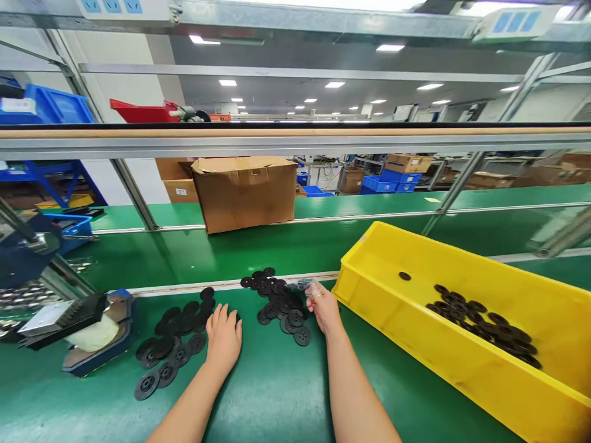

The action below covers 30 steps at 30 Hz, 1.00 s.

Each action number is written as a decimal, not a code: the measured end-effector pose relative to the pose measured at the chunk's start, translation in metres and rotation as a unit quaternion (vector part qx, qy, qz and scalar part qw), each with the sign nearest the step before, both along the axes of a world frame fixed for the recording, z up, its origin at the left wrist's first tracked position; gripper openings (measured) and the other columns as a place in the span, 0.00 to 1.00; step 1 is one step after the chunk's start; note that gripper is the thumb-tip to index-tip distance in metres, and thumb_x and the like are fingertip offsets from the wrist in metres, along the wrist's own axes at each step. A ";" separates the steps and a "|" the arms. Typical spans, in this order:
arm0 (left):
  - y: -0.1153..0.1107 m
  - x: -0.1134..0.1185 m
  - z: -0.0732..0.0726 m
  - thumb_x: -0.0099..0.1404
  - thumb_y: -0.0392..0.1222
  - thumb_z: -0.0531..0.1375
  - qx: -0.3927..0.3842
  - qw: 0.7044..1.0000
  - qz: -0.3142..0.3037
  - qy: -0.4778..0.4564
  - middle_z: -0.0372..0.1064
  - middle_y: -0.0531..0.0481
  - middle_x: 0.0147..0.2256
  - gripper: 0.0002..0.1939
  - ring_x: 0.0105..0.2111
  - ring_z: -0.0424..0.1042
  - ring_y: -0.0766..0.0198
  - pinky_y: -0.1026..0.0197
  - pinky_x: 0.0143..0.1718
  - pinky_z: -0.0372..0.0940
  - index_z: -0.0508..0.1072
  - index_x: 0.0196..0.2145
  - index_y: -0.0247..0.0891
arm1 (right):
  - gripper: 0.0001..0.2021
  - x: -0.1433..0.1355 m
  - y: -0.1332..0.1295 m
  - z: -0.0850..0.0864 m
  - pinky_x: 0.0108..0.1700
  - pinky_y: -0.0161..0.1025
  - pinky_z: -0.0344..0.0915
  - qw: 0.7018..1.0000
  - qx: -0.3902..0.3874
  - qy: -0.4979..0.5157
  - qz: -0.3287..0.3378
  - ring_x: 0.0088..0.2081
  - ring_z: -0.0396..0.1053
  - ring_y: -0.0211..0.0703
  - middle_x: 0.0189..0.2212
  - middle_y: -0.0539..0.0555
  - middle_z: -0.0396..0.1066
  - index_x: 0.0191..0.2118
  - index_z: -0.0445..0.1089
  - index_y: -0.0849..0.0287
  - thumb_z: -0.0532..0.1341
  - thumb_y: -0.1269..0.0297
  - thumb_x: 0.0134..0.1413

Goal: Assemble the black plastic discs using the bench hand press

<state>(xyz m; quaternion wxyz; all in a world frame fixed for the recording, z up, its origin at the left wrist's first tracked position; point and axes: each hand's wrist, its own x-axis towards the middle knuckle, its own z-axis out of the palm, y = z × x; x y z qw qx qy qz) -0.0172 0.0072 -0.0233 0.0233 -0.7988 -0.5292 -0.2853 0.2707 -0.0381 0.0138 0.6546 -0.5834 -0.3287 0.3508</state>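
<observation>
Green belt surface (pixel 277 381) carries two loose heaps of black plastic discs, flat wheel-like parts with a centre hub. Left heap (pixel 173 341) sprawls from the near-left up toward the belt's metal edge rail (pixel 184 287). Middle heap (pixel 279 301) sits just right of it, reaching that rail.

Left hand (pixel 224 335): palm down, fingers spread and flat on the belt, fingertips touching the right edge of the left heap. Not gripping anything.

Right hand (pixel 324 307): fingers pinched on a scrap of clear plastic film or bag (pixel 302 285) at the right edge of the middle heap. Can't tell whether a disc is in the pinch too.

Yellow plastic bin (pixel 462 369) sits just right of the right hand, tilted across the belt. More black discs lie piled toward its far-right end (pixel 484 323), one lone disc (pixel 405 276) apart near the back wall.

Around:
- brown cardboard box (pixel 244 192) on the far belt lane, behind the middle heap
- blue fixture with black bracket and a whitish pad (pixel 87 332) at near-left, touching nothing in the heaps
- aluminium frame rail (pixel 295 144) crosses the view at mid height
- blue crates (pixel 390 183) and more cartons in the background

Small white label on a background carton, too small to read. No legible writing anywhere else.
</observation>
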 end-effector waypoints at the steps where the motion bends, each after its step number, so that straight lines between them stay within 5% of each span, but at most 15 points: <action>1: 0.002 -0.004 0.002 0.67 0.38 0.51 0.004 1.000 0.013 -0.011 0.67 0.33 0.53 0.15 0.60 0.58 0.42 0.37 0.58 0.53 0.75 0.44 0.33 | 0.21 0.001 0.000 0.002 0.20 0.28 0.54 0.999 0.021 0.030 0.016 0.22 0.59 0.29 0.30 0.49 0.66 0.42 0.65 0.62 0.59 0.46 0.59; 4: 0.002 -0.010 0.012 0.66 0.39 0.52 0.009 0.994 0.005 -0.109 0.66 0.35 0.54 0.14 0.61 0.56 0.43 0.35 0.59 0.51 0.74 0.43 0.35 | 0.25 0.002 -0.003 0.010 0.20 0.28 0.51 0.991 0.064 0.104 0.063 0.22 0.56 0.29 0.29 0.49 0.64 0.38 0.65 0.60 0.65 0.42 0.48; 7: -0.010 -0.002 0.023 0.66 0.48 0.54 -0.071 0.950 -0.113 -0.281 0.67 0.38 0.52 0.15 0.52 0.66 0.48 0.43 0.55 0.61 0.73 0.46 0.39 | 0.27 -0.014 -0.007 0.020 0.19 0.29 0.47 0.979 0.070 0.149 0.123 0.21 0.53 0.29 0.27 0.48 0.62 0.42 0.68 0.60 0.69 0.44 0.43; 9: -0.024 0.009 0.029 0.66 0.57 0.53 -0.224 0.867 -0.177 -0.409 0.69 0.37 0.50 0.23 0.38 0.73 0.55 0.50 0.41 0.70 0.70 0.50 0.39 | 0.29 -0.036 -0.010 0.024 0.19 0.28 0.45 0.969 0.055 0.162 0.176 0.20 0.52 0.28 0.26 0.48 0.62 0.48 0.68 0.61 0.70 0.48 0.43; 12: -0.038 0.023 0.032 0.64 0.67 0.47 -0.466 0.665 -0.203 -0.548 0.71 0.35 0.44 0.35 0.26 0.73 0.60 0.57 0.25 0.68 0.64 0.54 0.35 | 0.32 -0.078 -0.013 0.025 0.17 0.27 0.45 0.954 0.019 0.158 0.255 0.18 0.52 0.27 0.25 0.48 0.65 0.52 0.67 0.62 0.71 0.51 0.43; 14: -0.039 0.025 0.032 0.63 0.67 0.51 -0.521 0.592 -0.192 -0.584 0.73 0.39 0.37 0.34 0.25 0.73 0.60 0.60 0.24 0.66 0.65 0.52 0.33 | 0.32 -0.102 -0.014 0.022 0.17 0.27 0.47 0.945 -0.004 0.142 0.295 0.18 0.54 0.27 0.26 0.50 0.68 0.52 0.68 0.63 0.72 0.52 0.42; 16: -0.034 0.022 0.032 0.59 0.60 0.61 -0.496 0.606 -0.156 -0.602 0.73 0.44 0.33 0.31 0.25 0.72 0.63 0.63 0.24 0.65 0.65 0.50 0.34 | 0.33 -0.118 -0.014 0.016 0.16 0.27 0.50 0.942 -0.021 0.120 0.314 0.17 0.58 0.28 0.26 0.50 0.69 0.52 0.68 0.63 0.73 0.54 0.39; 18: -0.028 0.018 0.032 0.55 0.55 0.66 -0.429 0.655 -0.116 -0.611 0.73 0.46 0.36 0.32 0.28 0.72 0.65 0.65 0.27 0.65 0.64 0.51 0.36 | 0.33 -0.125 -0.013 0.010 0.15 0.26 0.52 0.945 -0.035 0.099 0.310 0.17 0.59 0.29 0.24 0.48 0.69 0.51 0.69 0.62 0.74 0.55 0.37; 22: -0.023 0.012 0.036 0.55 0.52 0.67 -0.320 0.722 -0.107 -0.604 0.70 0.43 0.45 0.33 0.37 0.73 0.62 0.63 0.37 0.68 0.61 0.53 0.38 | 0.28 -0.123 -0.009 0.002 0.15 0.26 0.53 0.952 -0.057 0.087 0.289 0.16 0.58 0.29 0.22 0.47 0.68 0.45 0.71 0.63 0.73 0.53 0.39; 30: -0.023 0.006 0.046 0.61 0.50 0.63 -0.309 0.684 -0.150 -0.644 0.72 0.46 0.41 0.34 0.37 0.73 0.63 0.63 0.40 0.66 0.56 0.60 0.39 | 0.25 -0.119 -0.009 0.007 0.21 0.29 0.56 0.934 -0.056 0.135 0.326 0.21 0.58 0.29 0.27 0.50 0.68 0.41 0.73 0.63 0.74 0.54 0.37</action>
